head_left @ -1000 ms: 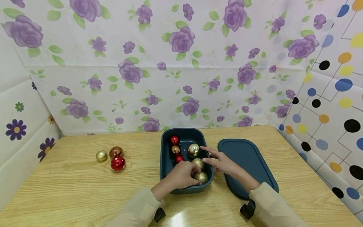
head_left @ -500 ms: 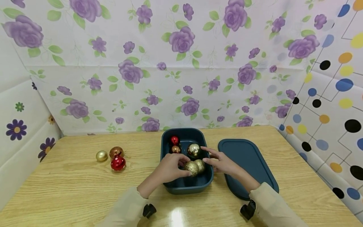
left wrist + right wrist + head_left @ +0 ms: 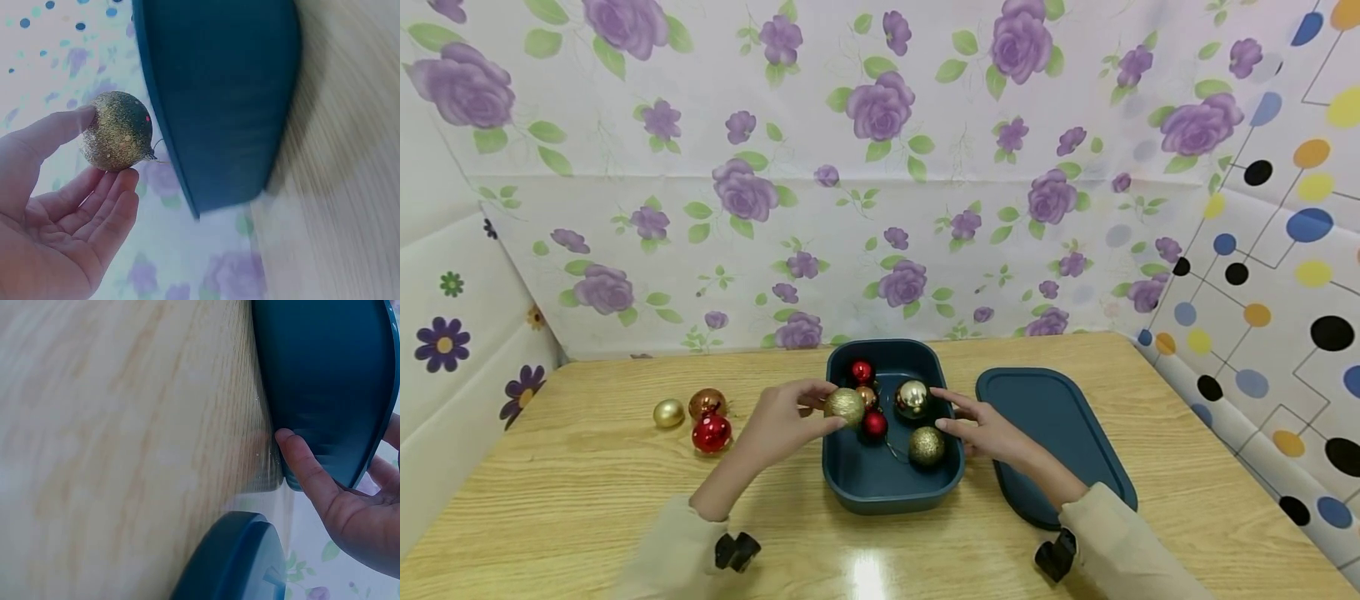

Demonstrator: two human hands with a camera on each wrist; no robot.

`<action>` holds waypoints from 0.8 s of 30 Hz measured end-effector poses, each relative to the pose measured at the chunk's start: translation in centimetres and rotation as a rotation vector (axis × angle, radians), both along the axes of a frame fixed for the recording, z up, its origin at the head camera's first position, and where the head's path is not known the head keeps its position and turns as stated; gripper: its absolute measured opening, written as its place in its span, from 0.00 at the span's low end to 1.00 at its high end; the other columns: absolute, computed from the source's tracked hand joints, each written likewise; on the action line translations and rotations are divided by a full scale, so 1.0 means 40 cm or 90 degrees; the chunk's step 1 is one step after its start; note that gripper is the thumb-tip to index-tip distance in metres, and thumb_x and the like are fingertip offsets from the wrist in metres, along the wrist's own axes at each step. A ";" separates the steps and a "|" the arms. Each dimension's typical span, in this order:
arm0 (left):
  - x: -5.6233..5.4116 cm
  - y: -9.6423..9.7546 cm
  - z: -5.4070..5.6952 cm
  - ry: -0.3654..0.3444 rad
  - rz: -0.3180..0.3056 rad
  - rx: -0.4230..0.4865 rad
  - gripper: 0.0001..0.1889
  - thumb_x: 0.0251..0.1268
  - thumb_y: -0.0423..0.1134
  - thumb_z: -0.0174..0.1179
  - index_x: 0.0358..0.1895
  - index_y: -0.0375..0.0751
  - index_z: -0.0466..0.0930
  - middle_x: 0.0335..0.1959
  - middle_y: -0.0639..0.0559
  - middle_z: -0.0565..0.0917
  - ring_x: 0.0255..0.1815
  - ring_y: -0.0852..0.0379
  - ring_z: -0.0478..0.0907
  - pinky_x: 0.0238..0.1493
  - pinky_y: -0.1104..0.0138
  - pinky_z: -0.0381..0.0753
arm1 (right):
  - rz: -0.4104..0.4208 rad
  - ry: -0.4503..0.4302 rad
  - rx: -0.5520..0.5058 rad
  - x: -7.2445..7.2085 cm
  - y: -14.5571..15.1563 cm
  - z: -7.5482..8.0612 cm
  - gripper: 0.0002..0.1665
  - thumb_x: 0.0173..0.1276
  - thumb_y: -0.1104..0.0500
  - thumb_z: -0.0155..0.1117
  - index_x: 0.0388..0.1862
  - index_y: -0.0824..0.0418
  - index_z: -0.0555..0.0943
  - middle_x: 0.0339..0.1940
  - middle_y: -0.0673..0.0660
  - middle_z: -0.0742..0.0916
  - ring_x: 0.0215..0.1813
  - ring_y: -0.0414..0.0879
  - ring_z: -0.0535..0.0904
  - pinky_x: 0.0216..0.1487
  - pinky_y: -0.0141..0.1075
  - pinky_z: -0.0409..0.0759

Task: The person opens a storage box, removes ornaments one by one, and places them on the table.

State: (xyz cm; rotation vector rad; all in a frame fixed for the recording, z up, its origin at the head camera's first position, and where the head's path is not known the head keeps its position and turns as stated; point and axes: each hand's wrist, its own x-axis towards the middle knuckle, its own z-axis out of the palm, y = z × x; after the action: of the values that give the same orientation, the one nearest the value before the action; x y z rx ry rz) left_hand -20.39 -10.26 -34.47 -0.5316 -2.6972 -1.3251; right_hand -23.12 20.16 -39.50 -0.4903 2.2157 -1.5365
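My left hand (image 3: 786, 421) pinches a gold glitter bauble (image 3: 845, 407) between thumb and fingers, above the left rim of a dark blue box (image 3: 880, 502). In the left wrist view, the bauble (image 3: 119, 132) shows its small cap and loop beside the box wall (image 3: 219, 106). My right hand (image 3: 992, 429) holds the box's right wall; in the right wrist view one finger (image 3: 306, 465) presses the outside while others lie over the rim. Inside the box are a shiny gold bauble (image 3: 913, 400), another glitter bauble (image 3: 927, 447), two red baubles (image 3: 874, 425) and a copper one, partly hidden.
Left of the box, a small gold bauble (image 3: 668, 412), a copper bauble (image 3: 706, 402) and a red bauble (image 3: 712, 433) lie on the wooden table (image 3: 587, 508). The flat dark blue lid (image 3: 1052, 433) lies to the right, under the right forearm. Patterned cloth walls surround the table.
My left hand has lifted the glitter bauble from the box's near right corner and carried it left to the left rim. The other glitter bauble has shifted slightly nearer. The right hand stays put.
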 end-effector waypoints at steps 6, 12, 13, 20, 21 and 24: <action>0.005 -0.094 -0.008 0.049 0.049 -0.015 0.21 0.50 0.41 0.68 0.48 0.37 0.79 0.43 0.44 0.82 0.41 0.50 0.80 0.44 0.58 0.79 | -0.004 0.000 0.001 0.001 0.001 -0.001 0.36 0.68 0.49 0.54 0.72 0.50 0.55 0.65 0.73 0.62 0.16 0.45 0.55 0.22 0.40 0.61; 0.020 -0.186 -0.016 0.054 0.105 -0.044 0.23 0.52 0.41 0.67 0.51 0.33 0.77 0.44 0.39 0.81 0.42 0.46 0.80 0.40 0.60 0.80 | -0.004 0.001 0.002 0.001 0.001 -0.003 0.35 0.68 0.49 0.53 0.72 0.50 0.55 0.65 0.72 0.62 0.16 0.44 0.55 0.22 0.40 0.61; 0.022 -0.200 -0.016 0.050 0.116 -0.050 0.24 0.52 0.42 0.66 0.51 0.33 0.76 0.43 0.39 0.81 0.41 0.46 0.80 0.39 0.60 0.80 | -0.002 0.002 0.002 0.000 0.001 -0.003 0.36 0.68 0.49 0.53 0.72 0.50 0.55 0.65 0.73 0.61 0.17 0.44 0.55 0.22 0.40 0.61; 0.040 -0.288 -0.023 0.043 0.180 -0.081 0.27 0.53 0.48 0.65 0.52 0.32 0.75 0.42 0.38 0.81 0.42 0.44 0.80 0.38 0.60 0.80 | 0.006 0.011 0.003 0.001 0.001 0.000 0.36 0.69 0.50 0.53 0.72 0.53 0.54 0.65 0.75 0.60 0.17 0.44 0.55 0.22 0.40 0.61; 0.043 -0.300 -0.025 0.039 0.187 -0.084 0.28 0.53 0.49 0.65 0.53 0.32 0.75 0.43 0.37 0.81 0.42 0.43 0.79 0.37 0.60 0.80 | 0.005 0.011 0.004 0.002 0.000 0.000 0.35 0.69 0.50 0.53 0.72 0.52 0.54 0.65 0.75 0.60 0.17 0.44 0.55 0.21 0.40 0.61; 0.049 -0.336 -0.031 0.026 0.212 -0.103 0.29 0.54 0.51 0.64 0.53 0.32 0.74 0.43 0.36 0.81 0.44 0.40 0.78 0.36 0.59 0.80 | 0.009 0.014 0.003 0.002 0.000 0.002 0.35 0.69 0.51 0.52 0.72 0.53 0.54 0.64 0.74 0.62 0.17 0.44 0.55 0.21 0.40 0.61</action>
State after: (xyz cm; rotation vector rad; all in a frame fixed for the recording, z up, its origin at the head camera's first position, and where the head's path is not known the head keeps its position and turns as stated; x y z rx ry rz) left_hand -18.45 -23.69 -35.69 -0.1091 -2.7190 -1.0072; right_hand -23.05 20.15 -39.43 -0.5224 2.2263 -1.5257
